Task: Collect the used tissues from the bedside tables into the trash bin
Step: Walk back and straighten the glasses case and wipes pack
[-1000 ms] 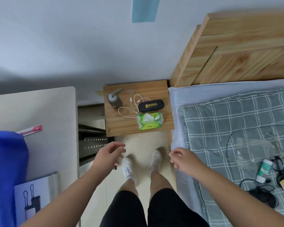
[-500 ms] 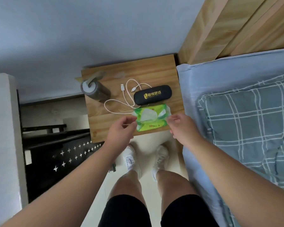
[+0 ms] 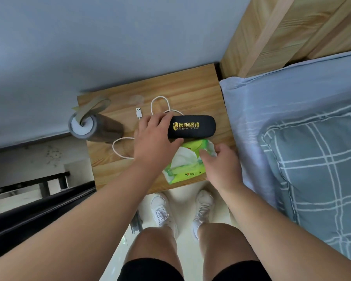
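A green soft tissue pack (image 3: 182, 165) with white tissue showing at its opening lies at the front of the wooden bedside table (image 3: 190, 88). My right hand (image 3: 223, 167) grips the pack's right end, thumb lying across it. Just behind it sits a black glasses case (image 3: 195, 126) with gold lettering. My left hand (image 3: 156, 138) covers the case's left end, fingers over the top and thumb along its near side. No loose used tissue and no trash bin are in view.
A grey tape roll (image 3: 83, 126) stands at the table's left edge, and a white USB cable (image 3: 160, 100) loops across the middle. The bed (image 3: 312, 159) with a checked pillow borders the right side. A black rack (image 3: 39, 203) sits low on the left.
The view has moved closer to the table. My left hand went from the pack's left edge up onto the glasses case. My right hand closed onto the pack's right end.
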